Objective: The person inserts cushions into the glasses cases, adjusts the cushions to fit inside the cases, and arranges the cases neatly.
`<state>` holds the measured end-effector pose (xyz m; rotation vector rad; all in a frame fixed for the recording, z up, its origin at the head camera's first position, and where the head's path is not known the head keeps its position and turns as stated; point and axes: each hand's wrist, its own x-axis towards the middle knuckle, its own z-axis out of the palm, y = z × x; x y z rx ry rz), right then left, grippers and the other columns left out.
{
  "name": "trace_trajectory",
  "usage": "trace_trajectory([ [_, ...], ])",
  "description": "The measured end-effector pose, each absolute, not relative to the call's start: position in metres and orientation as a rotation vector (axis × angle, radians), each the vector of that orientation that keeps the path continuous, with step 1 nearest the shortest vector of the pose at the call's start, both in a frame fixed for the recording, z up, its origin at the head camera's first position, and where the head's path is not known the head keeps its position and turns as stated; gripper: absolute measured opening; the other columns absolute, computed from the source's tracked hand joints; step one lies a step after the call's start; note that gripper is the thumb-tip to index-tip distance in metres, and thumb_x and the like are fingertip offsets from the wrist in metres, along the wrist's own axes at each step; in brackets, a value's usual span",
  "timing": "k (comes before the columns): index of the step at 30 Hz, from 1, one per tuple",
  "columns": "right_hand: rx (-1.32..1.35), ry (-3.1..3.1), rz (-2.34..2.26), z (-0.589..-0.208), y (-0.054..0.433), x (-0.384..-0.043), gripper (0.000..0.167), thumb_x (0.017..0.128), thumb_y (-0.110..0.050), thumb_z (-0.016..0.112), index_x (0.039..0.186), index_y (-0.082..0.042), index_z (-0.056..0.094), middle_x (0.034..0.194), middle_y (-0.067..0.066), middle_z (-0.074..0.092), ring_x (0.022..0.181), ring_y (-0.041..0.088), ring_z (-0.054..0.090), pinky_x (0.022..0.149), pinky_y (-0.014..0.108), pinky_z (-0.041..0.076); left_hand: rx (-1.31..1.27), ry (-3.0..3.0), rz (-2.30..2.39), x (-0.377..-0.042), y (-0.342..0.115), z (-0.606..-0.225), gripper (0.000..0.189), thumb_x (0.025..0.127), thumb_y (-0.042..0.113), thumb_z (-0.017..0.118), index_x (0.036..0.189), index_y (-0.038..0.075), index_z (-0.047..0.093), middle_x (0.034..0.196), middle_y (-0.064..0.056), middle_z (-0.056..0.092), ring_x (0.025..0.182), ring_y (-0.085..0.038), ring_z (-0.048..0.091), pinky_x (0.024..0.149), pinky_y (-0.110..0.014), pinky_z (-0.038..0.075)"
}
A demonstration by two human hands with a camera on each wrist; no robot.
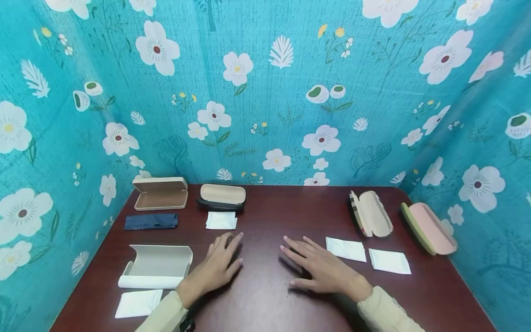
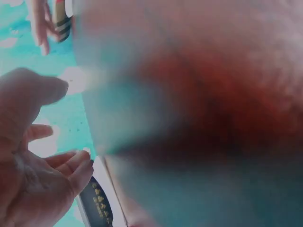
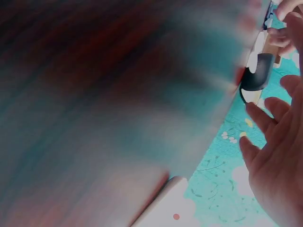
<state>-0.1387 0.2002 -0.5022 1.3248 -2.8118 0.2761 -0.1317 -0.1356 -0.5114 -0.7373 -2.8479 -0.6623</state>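
Open cases (image 1: pixel 159 262): five; three at left, two at right
Folded white cloths (image 1: pixel 346 249): four; two at left, two at right
Dark blue cloth (image 1: pixel 151 222): one, far left
Bare hands: two; left hand (image 1: pixel 215 269), right hand (image 1: pixel 325 268)
Tabletop (image 1: pixel 265 295): one
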Motion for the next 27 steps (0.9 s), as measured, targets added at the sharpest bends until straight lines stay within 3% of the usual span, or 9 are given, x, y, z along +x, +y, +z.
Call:
trace_trajectory([
  [5,1.247,-2.788,0.27,-0.496,0.191,-0.141,0.079,0.094,-0.057,0.065,0.157,-0.017,0.04,0.156,0.007,0.048,0.134,0.023,0.053,0.11,0.048,0.045,-0.547,-2.755,-0.788,-0.141,-0.14,-0.501,0.045,0.092,0.01,0.072,0.133,-0.003,0.06,0.121,-0.017,0.062,0.102,-0.029,0.067,0.086,-0.047,0.057],
  [10,1.133,-2.791,0.295,-0.489,0.169,-0.148,0.073,0.095,-0.05,0.067,0.153,-0.011,0.045,0.147,0.009,0.056,0.122,0.026,0.057,0.098,0.047,0.05,-0.328,-2.83,-0.806,-0.153,-0.151,-0.483,0.025,0.092,0.015,0.07,0.113,0.004,0.072,0.102,-0.008,0.072,0.085,-0.02,0.068,0.078,-0.045,0.057],
  [14,1.024,-2.897,0.355,-0.485,0.148,-0.153,0.072,0.098,-0.046,0.064,0.154,-0.008,0.042,0.142,0.015,0.057,0.123,0.032,0.056,0.1,0.052,0.048,-0.223,-2.865,-0.799,-0.163,-0.159,-0.472,0.02,0.094,0.02,0.067,0.109,0.01,0.075,0.093,-0.003,0.075,0.081,-0.017,0.067,0.07,-0.045,0.055],
  [19,0.918,-3.024,0.451,-0.481,0.122,-0.159,0.07,0.101,-0.044,0.06,0.154,-0.004,0.04,0.135,0.021,0.058,0.122,0.037,0.054,0.103,0.053,0.047,-0.136,-2.868,-0.76,-0.173,-0.168,-0.464,0.022,0.094,0.024,0.065,0.109,0.013,0.077,0.097,-0.003,0.077,0.084,-0.021,0.069,0.067,-0.046,0.054],
  [23,0.843,-3.09,0.569,-0.479,0.102,-0.165,0.07,0.102,-0.043,0.058,0.156,-0.003,0.036,0.134,0.023,0.056,0.12,0.037,0.053,0.105,0.051,0.045,-0.12,-2.873,-0.759,-0.184,-0.175,-0.458,0.023,0.094,0.021,0.063,0.109,0.011,0.077,0.089,-0.004,0.073,0.075,-0.019,0.062,0.062,-0.039,0.048],
  [27,0.734,-3.159,0.721,-0.478,0.082,-0.171,0.069,0.104,-0.042,0.055,0.156,-0.003,0.034,0.142,0.025,0.05,0.129,0.041,0.049,0.111,0.054,0.04,-0.127,-2.884,-0.753,-0.194,-0.182,-0.453,0.022,0.094,0.018,0.062,0.106,0.006,0.076,0.086,-0.008,0.073,0.067,-0.019,0.058,0.061,-0.038,0.048],
])
